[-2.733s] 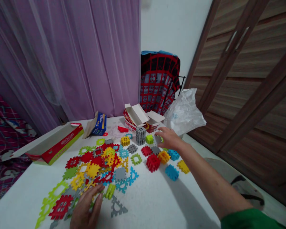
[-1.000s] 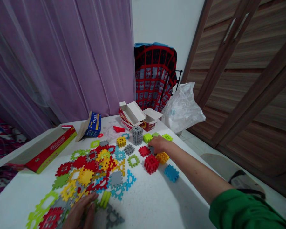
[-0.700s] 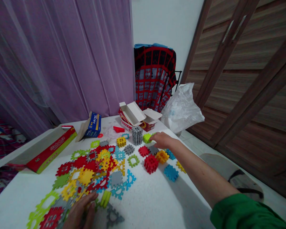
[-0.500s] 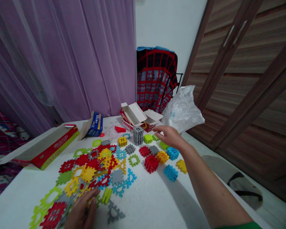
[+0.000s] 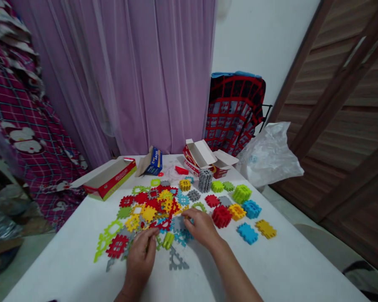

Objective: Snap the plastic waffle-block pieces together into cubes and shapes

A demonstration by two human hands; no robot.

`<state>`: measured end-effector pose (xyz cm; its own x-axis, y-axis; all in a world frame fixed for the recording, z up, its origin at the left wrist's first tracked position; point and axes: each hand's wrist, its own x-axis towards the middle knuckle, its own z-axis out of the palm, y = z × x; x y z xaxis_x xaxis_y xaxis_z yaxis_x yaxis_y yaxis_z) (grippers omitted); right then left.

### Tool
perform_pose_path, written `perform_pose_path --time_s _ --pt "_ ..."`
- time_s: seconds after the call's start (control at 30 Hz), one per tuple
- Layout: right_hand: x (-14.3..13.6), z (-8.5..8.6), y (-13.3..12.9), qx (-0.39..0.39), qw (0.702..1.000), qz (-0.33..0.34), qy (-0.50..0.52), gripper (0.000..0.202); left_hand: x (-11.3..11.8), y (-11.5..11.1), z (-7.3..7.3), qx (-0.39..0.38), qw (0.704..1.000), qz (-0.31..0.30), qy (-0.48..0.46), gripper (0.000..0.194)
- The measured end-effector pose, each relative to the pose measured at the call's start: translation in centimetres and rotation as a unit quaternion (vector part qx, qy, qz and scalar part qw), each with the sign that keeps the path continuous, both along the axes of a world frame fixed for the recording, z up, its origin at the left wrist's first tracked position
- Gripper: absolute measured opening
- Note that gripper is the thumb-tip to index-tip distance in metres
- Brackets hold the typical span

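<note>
Flat toothed plastic pieces in red, yellow, green, blue and grey lie in a loose pile (image 5: 149, 214) on the white table. My left hand (image 5: 141, 256) is at the pile's near edge, fingers curled together; what they hold, if anything, is hidden. My right hand (image 5: 200, 226) reaches over the pile's right side, thumb and fingertips close together at a grey square piece (image 5: 178, 223). Two light green bars (image 5: 168, 241) and a grey triangle (image 5: 177, 260) lie between and below the hands. To the right are stacks: grey (image 5: 205, 181), red (image 5: 221, 217), green (image 5: 242, 193), blue (image 5: 251, 209).
An open red-and-green box (image 5: 118, 180) is at the back left, a blue box (image 5: 153, 162) beside it. Open red boxes (image 5: 201, 157) stand at the back, with a white plastic bag (image 5: 267, 155) at the table's right edge. Purple curtains hang behind.
My right hand has come back from the far stacks to the pile. A green stack now shows where my arm was. The view has turned left, shifting everything rightward.
</note>
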<state>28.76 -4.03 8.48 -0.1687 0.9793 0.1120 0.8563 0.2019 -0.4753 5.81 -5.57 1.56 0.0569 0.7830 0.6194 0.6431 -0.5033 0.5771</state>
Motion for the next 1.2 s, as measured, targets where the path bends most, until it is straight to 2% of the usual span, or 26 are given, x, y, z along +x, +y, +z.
perform_pose_path --time_s 0.13,0.27,0.6,0.7,0.83,0.93,1.07,1.2 --pt "-0.6 -1.8 -0.6 0.014 1.000 0.008 0.004 0.037 0.3 0.0 0.3 -0.014 0.999 0.008 -0.036 0.025" --pt "-0.7 -2.3 -0.7 -0.004 0.999 0.032 -0.016 0.052 0.6 -0.2 0.6 -0.030 0.998 0.004 -0.054 0.024" --pt "-0.8 -1.4 1.0 -0.034 0.992 0.067 -0.101 0.046 0.5 -0.3 0.6 -0.034 0.998 -0.010 -0.049 0.025" --pt "-0.6 -1.3 1.2 -0.041 0.990 0.071 -0.112 0.050 0.5 -0.3 0.5 -0.032 0.999 -0.010 -0.042 0.025" --pt "-0.3 -0.5 0.8 -0.019 0.994 0.070 -0.083 0.059 0.6 -0.5 0.5 -0.008 1.000 0.007 -0.014 0.024" --pt "-0.8 0.5 -0.2 0.027 0.994 0.101 -0.040 0.058 0.7 -0.7 0.9 -0.007 1.000 0.005 -0.005 0.023" --pt "-2.1 1.2 -1.5 0.065 0.986 0.154 -0.012 0.058 0.9 -1.0 1.2 -0.074 0.995 -0.023 -0.058 0.029" --pt "-2.9 0.8 -2.1 0.081 0.977 0.197 -0.010 0.060 1.3 -1.2 1.3 -0.168 0.972 -0.038 -0.159 0.038"
